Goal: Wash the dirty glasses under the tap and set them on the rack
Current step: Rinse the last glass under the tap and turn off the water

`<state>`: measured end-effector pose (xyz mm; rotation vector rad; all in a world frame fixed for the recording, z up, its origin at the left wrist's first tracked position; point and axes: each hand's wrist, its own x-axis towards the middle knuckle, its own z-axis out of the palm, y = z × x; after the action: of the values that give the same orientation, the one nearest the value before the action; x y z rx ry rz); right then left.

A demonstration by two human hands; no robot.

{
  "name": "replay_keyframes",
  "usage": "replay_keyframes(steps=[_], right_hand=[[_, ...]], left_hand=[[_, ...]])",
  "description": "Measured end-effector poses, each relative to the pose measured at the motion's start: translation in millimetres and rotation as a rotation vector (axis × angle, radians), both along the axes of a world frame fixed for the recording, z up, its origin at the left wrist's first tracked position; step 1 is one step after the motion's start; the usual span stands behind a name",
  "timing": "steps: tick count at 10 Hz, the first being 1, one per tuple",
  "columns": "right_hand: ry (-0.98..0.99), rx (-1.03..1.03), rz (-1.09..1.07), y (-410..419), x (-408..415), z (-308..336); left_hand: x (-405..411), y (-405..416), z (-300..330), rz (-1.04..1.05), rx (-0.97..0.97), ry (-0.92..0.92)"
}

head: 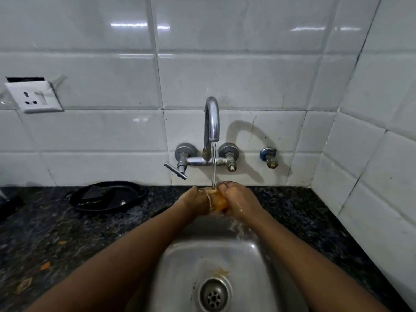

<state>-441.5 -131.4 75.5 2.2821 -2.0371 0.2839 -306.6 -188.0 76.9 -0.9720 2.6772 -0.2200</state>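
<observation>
Two hands: I see both wrapped on one glass [212, 200], under the tap [211, 119].
Left grip [193, 202]: fingers curled round the glass's left side.
Right grip [239, 202]: clamped on its right side, wet.
Water: stream lands on the glass's top.
Sink [247, 257]: steel basin below, orange residue by the drain [215, 294].
Table [56, 233]: dark speckled stone, black pan [108, 197] at left.

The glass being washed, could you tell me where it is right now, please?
In the head view the glass is centre frame, held between the left hand and right hand under the tap, above the sink.
</observation>
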Motion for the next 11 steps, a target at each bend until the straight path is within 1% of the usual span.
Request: replay_keyframes(steps=[1, 2, 3, 4, 5, 6, 7, 8, 9, 10, 11], right_hand=[[0.005, -0.032, 0.014, -5, -6, 4], [-0.054, -0.057, 0.015, -6, -13, 1], [-0.157, -0.131, -0.047, -6, -21, -1], [-0.118, -0.154, -0.041, -8, -25, 2], [-0.015, -0.125, 0.019, -12, -24, 3], [0.048, -0.099, 0.059, -12, -26, 1], [0.026, -0.131, 0.056, -14, -25, 2], [0.003, -0.105, 0.05, -15, -27, 0], [-0.076, -0.135, 0.037, -11, -30, -2], [-0.034, -0.225, 0.038, -10, -30, 4], [0.15, -0.263, 0.057, -11, -28, 15]], left_hand=[[-5, -10, -12, -0.094, 0.038, 0.158], [-9, -4, -5, 0.145, 0.808, 0.67], [-7, -4, 5, 0.391, 1.272, 1.328], [-11, 6, -1, 0.343, 1.323, 1.413], [-13, 3, -18, -0.036, 0.738, 0.869], [0, -22, -30, -0.429, -0.383, 0.315], [-3, -13, -22, -0.337, -0.367, 0.1], [-12, 2, -23, 0.106, 0.624, 0.474], [-8, 12, -13, 0.308, 1.472, 1.196], [-6, 15, -12, 0.347, 1.748, 1.524], [-10, 14, -19, 0.562, 1.768, 1.674]])
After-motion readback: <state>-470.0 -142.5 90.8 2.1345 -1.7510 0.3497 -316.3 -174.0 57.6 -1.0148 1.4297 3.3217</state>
